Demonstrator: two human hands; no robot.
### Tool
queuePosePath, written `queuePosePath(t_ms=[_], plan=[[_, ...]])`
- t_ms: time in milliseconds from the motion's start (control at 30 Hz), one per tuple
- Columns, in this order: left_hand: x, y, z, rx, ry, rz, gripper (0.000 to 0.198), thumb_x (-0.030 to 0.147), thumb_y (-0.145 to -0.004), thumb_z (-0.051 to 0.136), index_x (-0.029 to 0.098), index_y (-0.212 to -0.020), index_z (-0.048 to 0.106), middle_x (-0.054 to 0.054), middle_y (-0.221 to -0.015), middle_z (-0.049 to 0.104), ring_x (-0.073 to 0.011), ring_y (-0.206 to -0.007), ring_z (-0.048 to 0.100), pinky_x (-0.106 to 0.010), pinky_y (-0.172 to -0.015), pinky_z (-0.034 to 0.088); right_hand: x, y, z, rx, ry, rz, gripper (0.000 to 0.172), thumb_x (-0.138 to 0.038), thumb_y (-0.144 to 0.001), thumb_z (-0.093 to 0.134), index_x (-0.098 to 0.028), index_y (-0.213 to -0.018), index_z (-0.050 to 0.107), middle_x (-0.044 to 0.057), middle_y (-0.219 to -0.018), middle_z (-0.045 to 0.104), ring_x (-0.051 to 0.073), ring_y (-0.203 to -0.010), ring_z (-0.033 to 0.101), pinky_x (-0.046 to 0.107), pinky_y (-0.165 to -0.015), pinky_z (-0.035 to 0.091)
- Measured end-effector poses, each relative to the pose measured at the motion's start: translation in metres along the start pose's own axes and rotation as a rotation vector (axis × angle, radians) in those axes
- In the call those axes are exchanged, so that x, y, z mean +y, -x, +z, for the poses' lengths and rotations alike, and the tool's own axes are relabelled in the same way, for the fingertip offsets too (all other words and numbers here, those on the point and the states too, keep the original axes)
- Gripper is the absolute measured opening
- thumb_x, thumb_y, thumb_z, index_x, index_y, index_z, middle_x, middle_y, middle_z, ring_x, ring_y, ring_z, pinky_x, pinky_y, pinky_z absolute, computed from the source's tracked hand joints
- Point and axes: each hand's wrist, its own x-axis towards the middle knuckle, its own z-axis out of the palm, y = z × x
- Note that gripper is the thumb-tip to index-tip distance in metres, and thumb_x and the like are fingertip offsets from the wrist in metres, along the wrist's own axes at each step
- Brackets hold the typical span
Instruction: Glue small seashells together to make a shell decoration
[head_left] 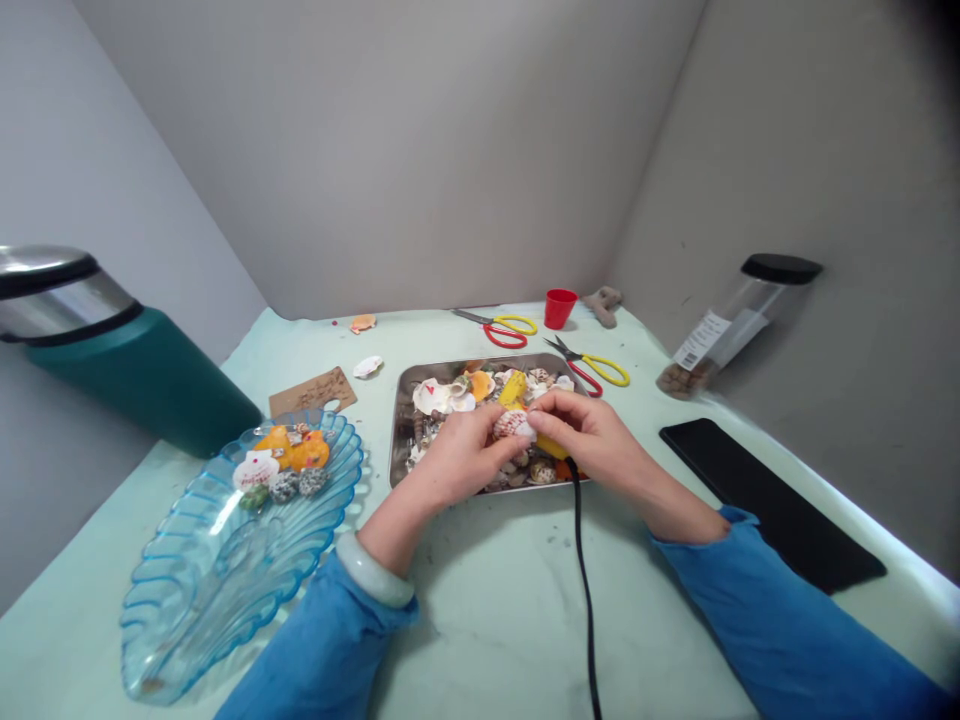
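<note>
Far out to the left of the left grip (465,450), a teal bottle (150,380) leans into view, and nearer in we've got a blue scalloped dish (247,590), carrying orange pieces (307,452), a white shell with red marks (256,471) and speckled shells (312,481). Beyond the dish, up and left of that grip, lies a brown card (304,393), with an orange shell (363,323) and a white shell (368,367) to its right. Now the middle: the left grip is nearly closed, thumb and fingers pinching a red-and-white patterned shell (514,425) above a metal tray (395,440) crowded with shells. Just under the two hands sits a yellow tool (551,446), its black cord (583,570) running toward us over the table (465,620). In comes the right grip (592,430), fingertips close together at the patterned shell's right edge; whether they pinch or only touch, I can't tell. Beyond the hands: scissors (504,330), a red cup (560,309), a second pair of scissors (596,370). And well right of the right grip, a black slab (765,500), with a black-lidded clear jar (720,330) behind it!
</note>
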Motion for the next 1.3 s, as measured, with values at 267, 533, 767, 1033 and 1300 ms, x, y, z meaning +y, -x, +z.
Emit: queuePosePath(t_ms=[267, 533, 767, 1033, 1300], plan=[[-0.0025, -0.0022, 0.0013, -0.001, -0.02, -0.004, 0.02, 0.035, -0.077, 0.056, 0.016, -0.069, 0.054, 0.004, -0.057, 0.047, -0.0088, -0.054, 0.04, -0.02, -0.05, 0.026, -0.0009, 0.0, 0.0, 0.011, 0.016, -0.025, 0.02, -0.036, -0.081, 0.054, -0.017, -0.076, 0.059, 0.001, -0.075, 0.058, 0.013, -0.068, 0.051, 0.025, -0.062, 0.043], [0.0009, -0.0009, -0.0003, 0.033, 0.04, -0.012, 0.015, 0.031, -0.076, 0.056, 0.017, -0.081, 0.057, 0.004, -0.063, 0.049, -0.0086, -0.057, 0.042, -0.02, -0.052, 0.029, -0.0036, -0.0001, 0.0007, 0.013, -0.021, -0.032, 0.021, -0.036, -0.081, 0.054, -0.017, -0.075, 0.059, 0.001, -0.074, 0.058, 0.012, -0.068, 0.051, 0.024, -0.062, 0.043], [-0.0014, -0.0017, -0.0005, 0.109, 0.043, -0.036, 0.023, 0.038, -0.076, 0.057, 0.017, -0.072, 0.05, 0.004, -0.06, 0.048, -0.0083, -0.055, 0.041, -0.021, -0.051, 0.029, 0.0008, -0.0013, 0.001, 0.004, -0.041, 0.002, 0.02, -0.036, -0.083, 0.053, -0.018, -0.079, 0.058, 0.0, -0.077, 0.057, 0.012, -0.071, 0.051, 0.024, -0.066, 0.043], [-0.0066, -0.0027, 0.002, 0.165, 0.053, -0.114, 0.038, 0.055, -0.077, 0.052, 0.018, -0.082, 0.058, 0.002, -0.061, 0.052, -0.0101, -0.055, 0.044, -0.021, -0.05, 0.03, 0.0, -0.0002, 0.0007, 0.027, -0.104, 0.039, 0.019, -0.036, -0.082, 0.054, -0.018, -0.082, 0.056, 0.0, -0.08, 0.057, 0.013, -0.074, 0.052, 0.024, -0.066, 0.044], [-0.0037, -0.0023, 0.0001, 0.147, 0.107, -0.075, 0.039, 0.052, -0.081, 0.049, 0.016, -0.064, 0.046, 0.004, -0.053, 0.044, -0.008, -0.051, 0.041, -0.02, -0.047, 0.028, 0.0002, -0.0011, 0.0, 0.02, -0.087, 0.041, 0.019, -0.038, -0.081, 0.056, -0.018, -0.082, 0.057, 0.0, -0.079, 0.058, 0.013, -0.072, 0.054, 0.025, -0.064, 0.045]])
